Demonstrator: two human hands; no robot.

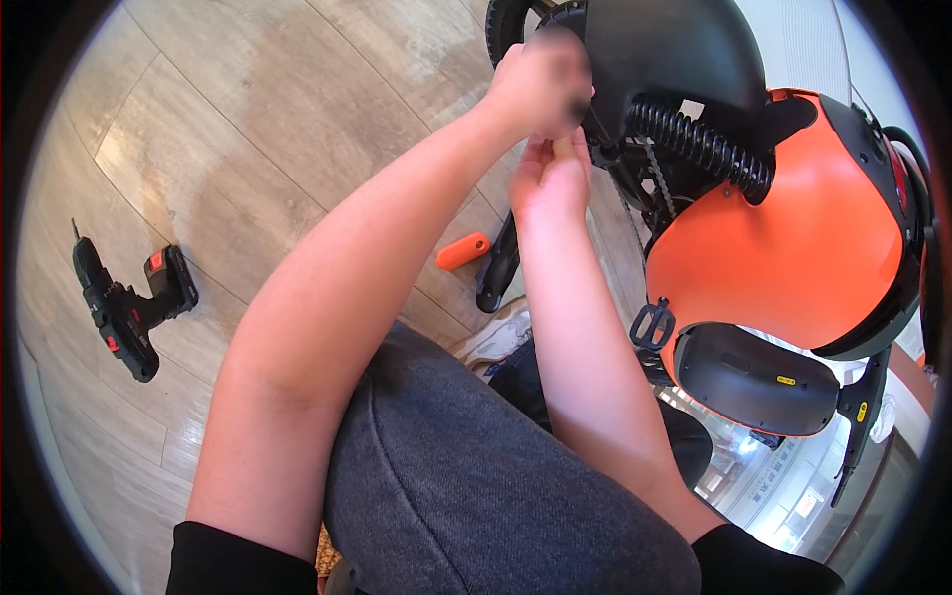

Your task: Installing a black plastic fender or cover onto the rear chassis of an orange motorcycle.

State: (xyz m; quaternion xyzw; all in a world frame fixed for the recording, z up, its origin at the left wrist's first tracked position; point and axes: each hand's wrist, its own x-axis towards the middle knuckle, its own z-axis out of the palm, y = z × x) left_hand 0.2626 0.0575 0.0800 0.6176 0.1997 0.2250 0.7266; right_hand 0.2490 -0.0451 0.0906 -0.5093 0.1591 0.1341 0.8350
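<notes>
Both my hands are close together at the rear wheel area of an orange and black electric bike [773,263]. My left hand [535,87] is beside the black wheel cover [684,59]; a blurred patch hides its fingers. Just below it, my right hand [555,180] has its palm turned up and its fingers curled closed near the left hand. What lies between its fingertips is too hidden to name. Next to the hands are a black coil spring [702,142], a chain [656,180] and part of a tyre [504,32].
A black cordless drill [129,305] with red details lies on the wood-look floor [228,129] at left. A small orange plastic piece [463,251] lies beside a black bar [499,263]. A pedal [653,323] and black seat [759,377] are right of my arm.
</notes>
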